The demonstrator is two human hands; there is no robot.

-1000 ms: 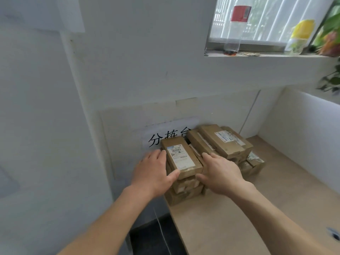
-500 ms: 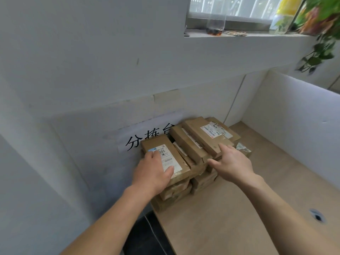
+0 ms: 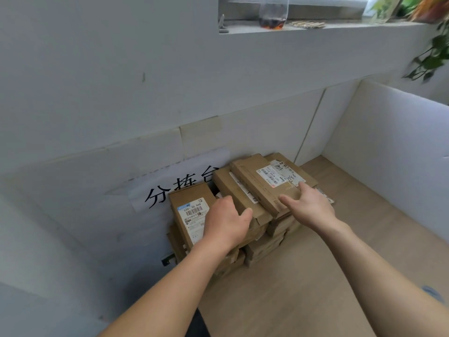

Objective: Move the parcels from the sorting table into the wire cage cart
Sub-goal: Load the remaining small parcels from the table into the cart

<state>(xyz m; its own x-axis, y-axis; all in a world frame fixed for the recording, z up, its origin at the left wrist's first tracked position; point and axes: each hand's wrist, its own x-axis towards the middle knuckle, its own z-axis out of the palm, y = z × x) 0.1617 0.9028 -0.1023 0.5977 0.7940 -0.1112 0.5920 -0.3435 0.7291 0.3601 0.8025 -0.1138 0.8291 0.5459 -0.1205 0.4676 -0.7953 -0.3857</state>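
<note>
Bare table (image 3: 303, 288) right of the parcel stack (image 3: 250, 186) lies open (wall (image 3: 267, 137) close behind it).

— What sort of place is this?
— A parcel sorting corner. Brown cardboard parcels (image 3: 245, 190) with printed barcode labels (image 3: 269, 175) are stacked on a plain wooden table (image 3: 303, 276). A paper sign (image 3: 179, 183) on the wall (image 3: 121, 81) reads 分拣台, "sorting station".
— Anything else?
— White partition panels (image 3: 388, 142) fence the table. A bottle (image 3: 273, 13) stands on the windowsill (image 3: 328, 27), and a plant (image 3: 435, 52) hangs beside it.

Lower parcels (image 3: 263, 249) partly behind left hand (image 3: 226, 222)
</note>
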